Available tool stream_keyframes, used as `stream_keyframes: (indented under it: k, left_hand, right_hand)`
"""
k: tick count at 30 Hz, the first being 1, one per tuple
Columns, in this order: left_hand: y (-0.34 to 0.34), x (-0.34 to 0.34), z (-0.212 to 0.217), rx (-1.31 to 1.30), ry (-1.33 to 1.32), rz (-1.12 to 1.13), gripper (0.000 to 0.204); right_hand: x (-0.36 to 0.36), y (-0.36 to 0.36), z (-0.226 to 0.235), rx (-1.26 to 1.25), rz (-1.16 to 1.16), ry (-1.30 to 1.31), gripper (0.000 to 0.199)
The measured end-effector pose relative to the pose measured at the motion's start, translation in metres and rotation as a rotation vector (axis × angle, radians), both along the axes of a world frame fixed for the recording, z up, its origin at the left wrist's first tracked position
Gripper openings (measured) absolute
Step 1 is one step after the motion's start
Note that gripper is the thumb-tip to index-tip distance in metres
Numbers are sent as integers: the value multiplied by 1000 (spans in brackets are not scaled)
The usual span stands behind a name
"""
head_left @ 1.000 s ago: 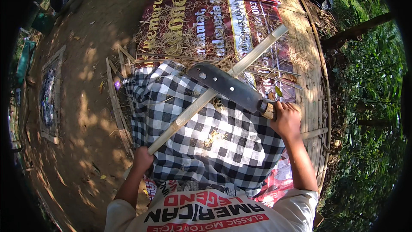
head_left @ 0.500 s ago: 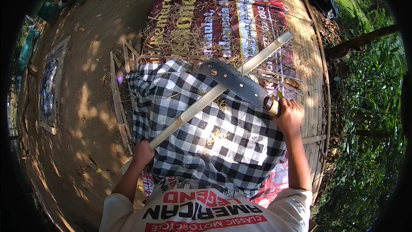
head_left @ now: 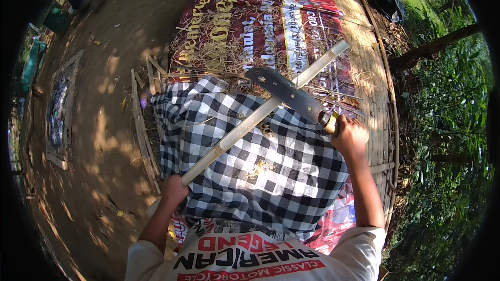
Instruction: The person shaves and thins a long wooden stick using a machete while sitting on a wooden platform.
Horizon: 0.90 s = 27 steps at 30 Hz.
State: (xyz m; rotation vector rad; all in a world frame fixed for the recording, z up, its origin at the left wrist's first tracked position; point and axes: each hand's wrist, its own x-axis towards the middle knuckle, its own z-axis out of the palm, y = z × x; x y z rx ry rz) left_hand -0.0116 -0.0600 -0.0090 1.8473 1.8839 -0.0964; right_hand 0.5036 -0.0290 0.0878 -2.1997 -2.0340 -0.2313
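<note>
My left hand (head_left: pixel 173 191) is closed around the lower end of a long split bamboo strip (head_left: pixel 229 139), which slants up and away to the right across my lap. Wrapped round the wooden handle of a machete (head_left: pixel 299 102), my right hand (head_left: pixel 351 135) sits at the right. The dark, broad blade, with several holes in it, crosses over the strip at its upper half. Whether the edge bites into the bamboo I cannot tell. Under both lies a black-and-white checked cloth (head_left: pixel 291 151) over my legs, with a few pale shavings (head_left: pixel 260 168) on it.
A red printed banner (head_left: pixel 219 31) strewn with bamboo shavings covers part of a bamboo slat platform (head_left: pixel 376 125). Loose bamboo pieces (head_left: pixel 140 130) lie at the left by the bare earth. A framed panel (head_left: pixel 63 109) lies farther left; green plants (head_left: pixel 448 140) grow at the right.
The machete blade has shifted slightly up along the strip and shows narrower, tilted more on edge. My left hand keeps its hold. The whole view has moved a little.
</note>
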Motion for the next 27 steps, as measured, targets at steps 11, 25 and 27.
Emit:
stream_keyframes:
  k: [11, 25, 27]
  left_hand:
    - [-6, -12, -18, 28, -88, 52, 17]
    - [-7, -14, -22, 53, -85, 16, 17]
    - [-5, -12, -19, 61, -88, 17, 16]
  right_hand:
    - [-73, -13, 4, -158, 255, 87, 32]
    - [-36, -3, 10, -60, 53, 18, 20]
    - [-50, -5, 8, -47, 170, 30, 19]
